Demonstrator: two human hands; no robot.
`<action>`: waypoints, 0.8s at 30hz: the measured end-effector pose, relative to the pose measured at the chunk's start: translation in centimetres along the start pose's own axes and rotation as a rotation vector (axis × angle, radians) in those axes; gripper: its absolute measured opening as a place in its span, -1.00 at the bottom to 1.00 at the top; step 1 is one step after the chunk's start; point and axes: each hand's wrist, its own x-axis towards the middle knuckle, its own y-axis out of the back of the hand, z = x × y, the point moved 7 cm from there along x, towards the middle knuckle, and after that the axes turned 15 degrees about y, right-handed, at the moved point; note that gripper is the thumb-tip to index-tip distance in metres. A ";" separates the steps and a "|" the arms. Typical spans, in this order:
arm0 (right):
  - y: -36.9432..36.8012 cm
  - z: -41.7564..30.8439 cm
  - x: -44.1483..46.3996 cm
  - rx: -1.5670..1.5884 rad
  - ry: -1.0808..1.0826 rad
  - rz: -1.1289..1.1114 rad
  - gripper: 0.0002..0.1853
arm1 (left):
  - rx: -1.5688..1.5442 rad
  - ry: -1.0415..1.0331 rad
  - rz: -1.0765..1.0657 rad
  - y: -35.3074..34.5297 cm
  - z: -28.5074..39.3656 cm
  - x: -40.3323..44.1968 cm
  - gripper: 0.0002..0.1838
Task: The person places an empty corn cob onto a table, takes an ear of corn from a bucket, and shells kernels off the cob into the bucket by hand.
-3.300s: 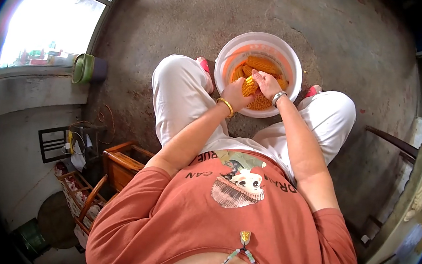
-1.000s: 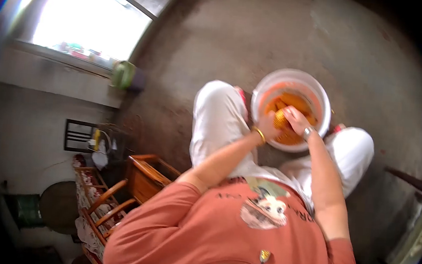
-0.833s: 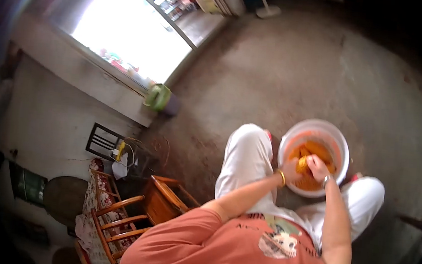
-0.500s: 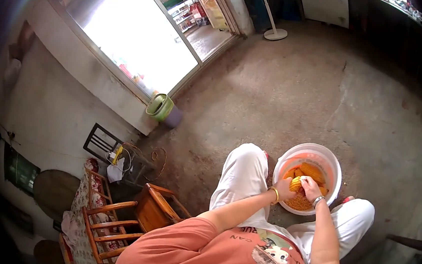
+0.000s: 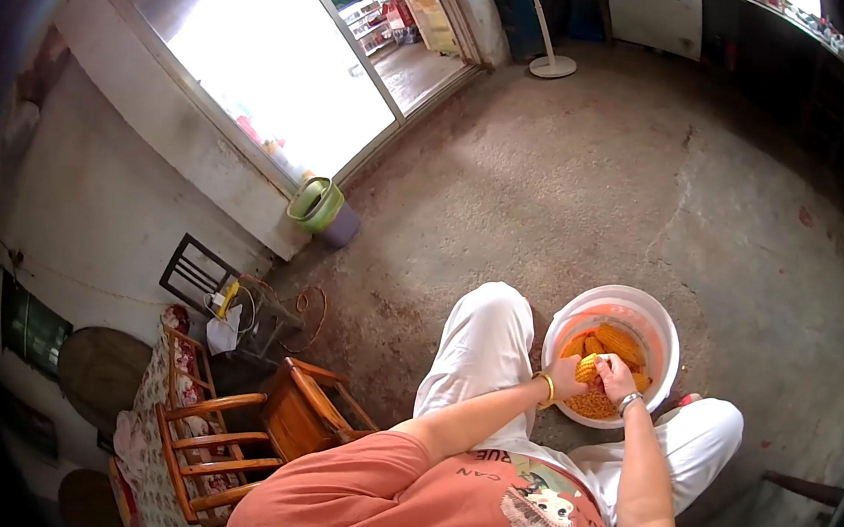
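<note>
Over a white bucket (image 5: 674, 351) between the knees, both hands are on one yellow corn cob (image 5: 589, 367). My left hand (image 5: 565, 375), with a gold bangle at the wrist, is wrapped round the cob's left side. Against its right side presses my right hand (image 5: 618, 380), a silver band on that wrist; its fingers are closed on the cob. More corn cobs (image 5: 620, 344) lie inside the bucket, on its far side. Loose kernels (image 5: 591, 407) cover the near part, below the hands. The fingers partly hide the held cob.
A wooden chair (image 5: 304, 409) stands close on the left. Behind it are a dark chair (image 5: 199, 269) holding small items and a green-and-purple bin (image 5: 331, 215) by the glass door. A white stand base (image 5: 553, 67) rests on the concrete floor (image 5: 550, 174) farther off.
The view has shifted a little. Both hands stay on the same cob over the bucket, with the right fingers slightly moved along it.
</note>
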 end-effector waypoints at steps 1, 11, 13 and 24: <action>0.0 0.0 0.1 -0.018 0.012 0.009 -0.60 | -0.010 -0.010 0.009 0.0 0.0 0.0 -0.51; 0.1 1.0 0.5 -0.358 0.185 0.096 -0.54 | 0.011 0.022 -0.021 -0.1 0.2 -0.1 -0.52; 0.0 0.7 0.4 -0.389 0.179 0.113 -0.53 | 0.022 0.042 -0.036 -0.2 0.2 -0.1 -0.52; -0.1 0.1 0.3 -0.417 0.174 0.139 -0.52 | 0.040 0.089 -0.054 -0.3 0.1 -0.2 -0.50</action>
